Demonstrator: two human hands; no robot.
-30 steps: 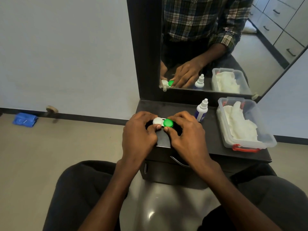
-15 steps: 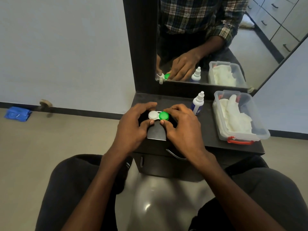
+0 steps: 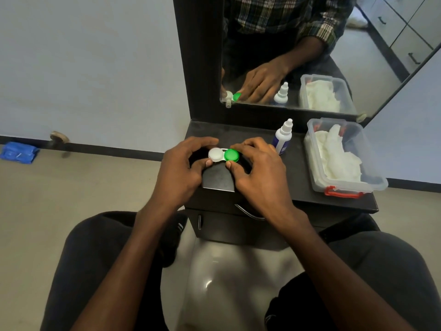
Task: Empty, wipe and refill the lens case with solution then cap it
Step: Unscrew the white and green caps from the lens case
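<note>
The lens case (image 3: 223, 155) sits on the black dresser top (image 3: 296, 185), with a white cap (image 3: 216, 154) on its left and a green cap (image 3: 232, 155) on its right. My left hand (image 3: 182, 167) pinches the white cap between thumb and curled fingers. My right hand (image 3: 259, 168) pinches the green cap the same way. Both caps sit on the case. A small white solution bottle (image 3: 282, 137) with a blue label stands upright just right of my right hand.
A clear plastic box (image 3: 358, 185) with a red latch holds white tissues at the dresser's right end. A mirror (image 3: 310, 51) rises behind the dresser. My knees flank the dresser's front. A blue cloth (image 3: 19, 152) lies on the floor at far left.
My hands have stayed on the two caps; the thumbs shifted slightly round them. The camera moved, so the whole scene shifted in view.
</note>
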